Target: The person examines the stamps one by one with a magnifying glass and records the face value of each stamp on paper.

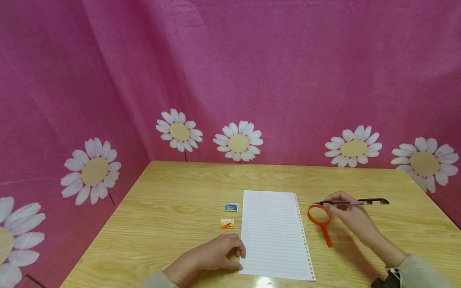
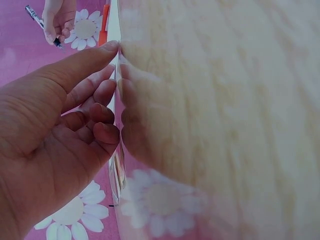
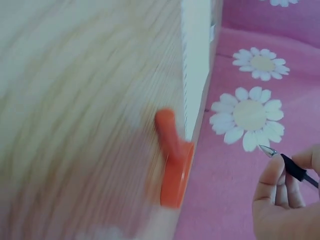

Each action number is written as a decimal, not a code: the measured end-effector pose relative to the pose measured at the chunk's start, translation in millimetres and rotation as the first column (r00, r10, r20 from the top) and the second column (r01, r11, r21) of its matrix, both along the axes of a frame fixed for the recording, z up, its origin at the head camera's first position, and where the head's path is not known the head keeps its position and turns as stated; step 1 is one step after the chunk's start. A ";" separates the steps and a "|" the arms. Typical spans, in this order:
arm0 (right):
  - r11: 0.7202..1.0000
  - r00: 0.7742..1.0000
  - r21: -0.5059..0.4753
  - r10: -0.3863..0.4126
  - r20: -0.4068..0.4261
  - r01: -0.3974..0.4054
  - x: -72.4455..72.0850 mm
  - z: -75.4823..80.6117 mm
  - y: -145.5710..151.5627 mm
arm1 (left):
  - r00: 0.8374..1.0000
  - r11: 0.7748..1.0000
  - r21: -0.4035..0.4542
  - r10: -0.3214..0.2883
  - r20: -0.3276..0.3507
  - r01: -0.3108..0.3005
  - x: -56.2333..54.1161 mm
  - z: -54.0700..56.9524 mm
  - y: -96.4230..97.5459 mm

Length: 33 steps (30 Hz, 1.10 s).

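From afar I see a white, line-ruled rectangular paper sheet (image 1: pixel 271 236), a black-and-clear slim pen (image 1: pixel 363 202) at its two o'clock, an orange round magnifying glass (image 1: pixel 324 228) at three, magenta daisy-patterned cloth (image 1: pixel 281 80) at twelve.

Lined white sheet (image 1: pixel 271 234), lying flat, punched holes along its three-o'clock edge, black-and-clear pen (image 1: pixel 354 203) held aloft toward two o'clock, bare tip pointing to nine

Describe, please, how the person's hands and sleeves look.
The left hand and right hand are bare, with no glove or ring visible. The left sleeve and right sleeve are pale beige. A black item shows by the right sleeve; its kind is unclear.
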State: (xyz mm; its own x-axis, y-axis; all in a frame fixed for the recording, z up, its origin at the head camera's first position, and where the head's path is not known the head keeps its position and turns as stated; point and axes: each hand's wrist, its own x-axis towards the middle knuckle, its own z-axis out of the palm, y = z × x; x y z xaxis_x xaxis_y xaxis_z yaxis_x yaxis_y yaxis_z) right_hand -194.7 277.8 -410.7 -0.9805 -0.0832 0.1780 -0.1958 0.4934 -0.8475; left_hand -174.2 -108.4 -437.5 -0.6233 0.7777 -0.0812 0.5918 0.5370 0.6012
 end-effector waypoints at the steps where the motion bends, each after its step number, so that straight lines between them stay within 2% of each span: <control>1: 0.999 0.999 -0.036 -0.003 0.041 0.004 0.0 0.2 -1.2 | 1.000 1.000 0.001 -0.001 0.001 0.001 0.1 0.2 0.0; 3: 0.995 0.994 -0.102 0.007 0.107 0.004 -0.1 -0.1 -4.2 | 1.000 1.000 0.004 -0.008 -0.009 0.008 0.0 0.6 -0.4; 6: 0.989 0.989 -0.151 0.021 0.146 0.002 0.1 -1.6 -9.8 | 1.000 1.000 0.009 -0.018 -0.021 0.018 0.3 0.9 -1.1; 13: 0.982 0.987 -0.181 0.077 0.140 -0.051 1.4 -6.5 -23.0 | 1.000 1.000 0.009 -0.017 -0.021 0.018 0.5 -0.5 -1.1; 26: 0.957 0.961 -0.285 0.125 0.247 -0.051 5.4 -11.1 -46.8 | 1.000 1.000 -0.004 -0.005 -0.002 0.005 0.0 -0.7 -2.2; 33: 0.966 0.968 -0.246 0.135 0.213 -0.081 3.6 -15.1 -60.8 | 1.000 1.000 -0.002 0.003 0.014 -0.003 -0.4 -0.6 -2.1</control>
